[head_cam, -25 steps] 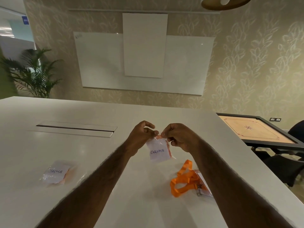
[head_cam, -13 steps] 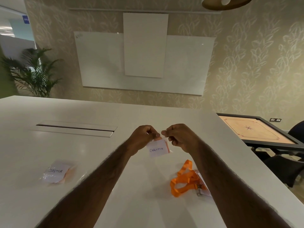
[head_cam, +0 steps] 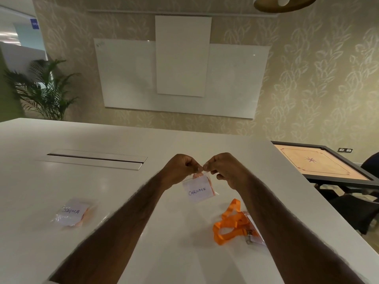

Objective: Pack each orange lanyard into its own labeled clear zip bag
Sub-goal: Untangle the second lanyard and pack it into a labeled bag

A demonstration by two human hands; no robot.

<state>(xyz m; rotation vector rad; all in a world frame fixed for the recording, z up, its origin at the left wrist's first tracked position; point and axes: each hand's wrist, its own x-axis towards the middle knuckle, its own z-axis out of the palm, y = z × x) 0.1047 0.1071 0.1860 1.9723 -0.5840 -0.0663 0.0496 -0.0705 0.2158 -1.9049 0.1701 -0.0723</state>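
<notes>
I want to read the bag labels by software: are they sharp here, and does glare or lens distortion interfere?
Head view: light is dim and warm; the CHROME bag, pinched by the left hand and right hand, reads clearly; the SIGMA bag is softer yet legible; faint sheen on the table misses both labels; wide-angle stretch shows mainly near the frame's edges.

Bag [head_cam: 200, 190] between left hand [head_cam: 180, 171], right hand [head_cam: 225, 171]

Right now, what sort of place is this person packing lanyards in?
Probably an office meeting room or lounge: a large white conference table with a recessed cable hatch, a white glass writing board on the wall, and a wooden carrom board nearby.
</notes>
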